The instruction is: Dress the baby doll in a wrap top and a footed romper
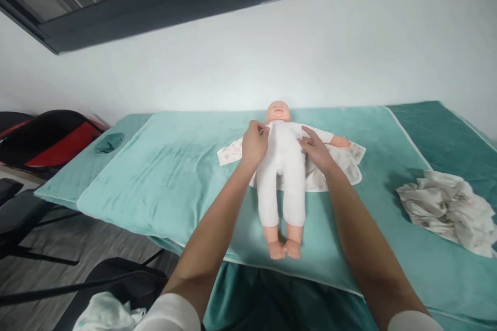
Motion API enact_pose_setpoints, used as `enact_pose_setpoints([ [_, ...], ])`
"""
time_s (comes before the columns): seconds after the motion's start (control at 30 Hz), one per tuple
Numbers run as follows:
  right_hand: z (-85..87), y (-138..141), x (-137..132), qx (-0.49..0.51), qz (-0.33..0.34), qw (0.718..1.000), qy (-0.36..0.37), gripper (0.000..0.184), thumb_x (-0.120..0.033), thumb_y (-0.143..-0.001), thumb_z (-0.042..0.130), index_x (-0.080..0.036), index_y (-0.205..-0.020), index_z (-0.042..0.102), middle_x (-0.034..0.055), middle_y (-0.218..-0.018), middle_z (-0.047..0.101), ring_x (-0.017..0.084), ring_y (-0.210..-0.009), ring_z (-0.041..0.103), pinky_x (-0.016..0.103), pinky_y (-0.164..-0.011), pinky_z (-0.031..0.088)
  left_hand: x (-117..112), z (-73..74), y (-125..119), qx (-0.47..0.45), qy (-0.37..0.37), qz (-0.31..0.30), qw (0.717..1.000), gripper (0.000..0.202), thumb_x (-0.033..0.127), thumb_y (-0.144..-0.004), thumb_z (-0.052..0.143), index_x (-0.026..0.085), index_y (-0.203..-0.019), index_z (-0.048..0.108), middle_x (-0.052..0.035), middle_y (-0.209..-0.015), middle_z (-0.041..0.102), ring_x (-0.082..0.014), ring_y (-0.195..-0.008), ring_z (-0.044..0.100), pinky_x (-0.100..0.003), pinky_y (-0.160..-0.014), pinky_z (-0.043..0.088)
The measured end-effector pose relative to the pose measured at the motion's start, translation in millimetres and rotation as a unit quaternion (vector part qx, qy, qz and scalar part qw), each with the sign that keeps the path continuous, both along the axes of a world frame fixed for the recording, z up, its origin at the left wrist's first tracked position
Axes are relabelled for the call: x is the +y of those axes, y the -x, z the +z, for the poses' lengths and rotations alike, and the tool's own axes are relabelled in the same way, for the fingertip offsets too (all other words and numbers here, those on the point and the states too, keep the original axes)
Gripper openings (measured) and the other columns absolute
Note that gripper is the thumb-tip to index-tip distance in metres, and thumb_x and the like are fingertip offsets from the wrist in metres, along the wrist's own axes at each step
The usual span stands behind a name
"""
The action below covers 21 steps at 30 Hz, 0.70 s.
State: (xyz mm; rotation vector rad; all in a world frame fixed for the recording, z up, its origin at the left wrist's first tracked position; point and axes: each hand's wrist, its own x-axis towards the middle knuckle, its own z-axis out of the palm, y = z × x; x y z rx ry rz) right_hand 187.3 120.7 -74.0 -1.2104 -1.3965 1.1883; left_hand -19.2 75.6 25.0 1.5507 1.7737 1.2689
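A baby doll (281,150) lies on its back with a white cloth body and bare plastic head, hands and feet. Spread beneath it is a pale patterned baby shirt (341,163), one sleeve reaching out to the left. My left hand (255,143) is closed in a pinch at the doll's shoulder on the left; what the fingers hold is hidden, as is most of that arm. On the other side my right hand (316,151) touches the doll's flank, fingers apart. The doll's arm on the right stretches outward over the shirt.
A teal-covered massage bed (174,165) with a face hole stands against the white wall. Crumpled pale patterned cloth (446,209) lies at right. Black and red chairs (58,139) are at left. More cloth (106,313) rests on a black chair in front.
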Motion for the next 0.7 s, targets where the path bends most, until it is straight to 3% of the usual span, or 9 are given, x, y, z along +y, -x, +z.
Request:
enact_pose_setpoints([
  [0.1,-4.0,-3.1,2.8,-0.017,0.007,1.0,0.003,0.081,-0.055,-0.083,0.066,-0.023,-0.155,0.044,0.0116,-0.128,0.067,0.026,-0.124,0.062,0.044,-0.112,0.045,-17.5,28.6,-7.6,-0.034,0.112,-0.104,0.988,0.003,0.02,-0.088,0.062,0.02,-0.087,0.059,-0.0044,-0.098,0.069,-0.0174,-0.089,0.066,-0.031,-0.078,0.05],
  [0.17,-4.4,-4.0,2.7,-0.033,0.008,0.999,-0.002,0.08,-0.056,-0.085,0.064,-0.023,-0.155,0.044,0.0105,-0.124,0.068,0.024,-0.115,0.065,0.043,-0.109,0.047,-29.6,44.0,-10.1,-0.087,0.2,-0.211,0.953,0.01,0.031,-0.089,0.063,0.021,-0.092,0.062,-0.0063,-0.107,0.071,-0.0186,-0.087,0.071,-0.03,-0.069,0.053],
  [0.23,-2.3,-3.7,0.5,-0.058,0.009,0.998,-0.014,0.077,-0.058,-0.088,0.06,-0.023,-0.155,0.044,0.0089,-0.117,0.071,0.023,-0.106,0.067,0.044,-0.105,0.049,-35.4,50.7,-9.9,-0.128,0.211,-0.26,0.934,0.018,0.038,-0.091,0.062,0.024,-0.102,0.063,-0.0073,-0.117,0.072,-0.0195,-0.087,0.074,-0.03,-0.064,0.054],
  [0.3,2.3,-3.4,-3.3,-0.098,-0.005,0.995,-0.029,0.072,-0.058,-0.09,0.057,-0.024,-0.153,0.048,0.0076,-0.112,0.073,0.023,-0.101,0.067,0.045,-0.104,0.048,-31.8,45.8,-8.4,-0.121,0.159,-0.224,0.954,0.018,0.038,-0.094,0.058,0.025,-0.104,0.064,-0.0065,-0.118,0.073,-0.02,-0.088,0.074,-0.031,-0.065,0.056],
  [0.4,12.1,-7.9,-8.8,-0.164,-0.064,0.983,-0.052,0.055,-0.055,-0.091,0.055,-0.025,-0.137,0.063,0.0071,-0.104,0.076,0.024,-0.1,0.068,0.045,-0.102,0.048,-13.8,22.8,-8.0,0.006,0.044,-0.108,0.993,0.013,0.028,-0.095,0.053,0.024,-0.095,0.065,-0.0047,-0.109,0.075,-0.0221,-0.099,0.072,-0.037,-0.083,0.057],
  [0.47,18.2,-16.4,-9.5,-0.185,-0.119,0.974,-0.06,0.042,-0.05,-0.093,0.05,-0.024,-0.117,0.072,0.0065,-0.093,0.076,0.025,-0.095,0.069,0.043,-0.098,0.049,-0.4,6.3,-11.0,0.112,0.011,-0.091,0.99,0.014,0.024,-0.094,0.053,0.024,-0.098,0.066,-0.0055,-0.11,0.076,-0.0247,-0.106,0.069,-0.041,-0.096,0.054],
  [0.53,21.3,-29.0,-6.1,-0.18,-0.201,0.96,-0.077,0.037,-0.044,-0.094,0.045,-0.022,-0.105,0.072,0.007,-0.091,0.075,0.024,-0.093,0.068,0.041,-0.095,0.05,10.7,-4.9,-17.5,0.193,0.013,-0.109,0.975,0.018,0.023,-0.095,0.053,0.023,-0.106,0.067,-0.0086,-0.117,0.074,-0.0276,-0.113,0.067,-0.043,-0.101,0.051],
  [0.63,17.4,-49.4,5.2,-0.16,-0.332,0.925,-0.093,0.034,-0.036,-0.086,0.049,-0.019,-0.109,0.068,0.0117,-0.116,0.071,0.026,-0.113,0.062,0.041,-0.103,0.046,24.4,-10.0,-32.2,0.259,0.008,-0.132,0.957,0.025,0.021,-0.097,0.05,0.02,-0.116,0.066,-0.012,-0.128,0.07,-0.0297,-0.12,0.063,-0.043,-0.101,0.05],
  [0.7,10.5,-59.5,13.6,-0.11,-0.362,0.925,-0.04,0.039,-0.036,-0.081,0.054,-0.018,-0.115,0.064,0.0133,-0.127,0.066,0.026,-0.121,0.058,0.041,-0.107,0.044,33.1,-8.3,-43.5,0.284,-0.009,-0.146,0.947,0.028,0.022,-0.098,0.048,0.019,-0.121,0.064,-0.0123,-0.133,0.067,-0.0305,-0.124,0.061,-0.043,-0.101,0.049],
])
